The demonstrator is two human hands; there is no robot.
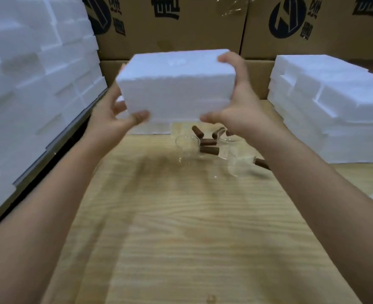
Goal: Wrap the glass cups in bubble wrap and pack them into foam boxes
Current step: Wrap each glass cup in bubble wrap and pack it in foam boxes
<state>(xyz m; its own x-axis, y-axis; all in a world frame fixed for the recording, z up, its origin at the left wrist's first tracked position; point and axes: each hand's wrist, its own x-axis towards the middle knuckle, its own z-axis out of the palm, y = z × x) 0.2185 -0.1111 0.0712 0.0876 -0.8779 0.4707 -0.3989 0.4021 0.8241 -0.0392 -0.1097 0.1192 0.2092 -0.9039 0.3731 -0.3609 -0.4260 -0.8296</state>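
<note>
Along the left edge of the desk [181,227] rises a tall wall of white foam blocks [34,84], matte and fine-grained, with stepped, squared edges. The desk itself is pale wood with long, straight grain lines.

The left hand [113,119] grips the left end of the foam box [172,86]. Its thumb presses the lower near corner and its fingers curl round behind the end. The box is a closed, white, rectangular block of chalky foam with slightly crumbled top edges. A faint seam runs along its long near face. It is held in the air above the far middle of the desk, its top tilted a little towards the camera. Just below it, a flat white foam piece [150,128] lies on the desk.

Beneath the box, near the far middle of the desk, lie several glass cups [186,142]. They are clear, thin-walled and rounded, with short brown cylindrical handles [209,149]. They are clustered close together and blurred, so their exact number is unclear.

The right hand [240,108] clasps the right end of the box, fingers hooked over the top edge and thumb under the lower near corner.

At the right edge stands a lower stack of flat foam slabs [334,106] with notched rims. Brown cardboard cartons [181,29] with dark printing line the back.
</note>
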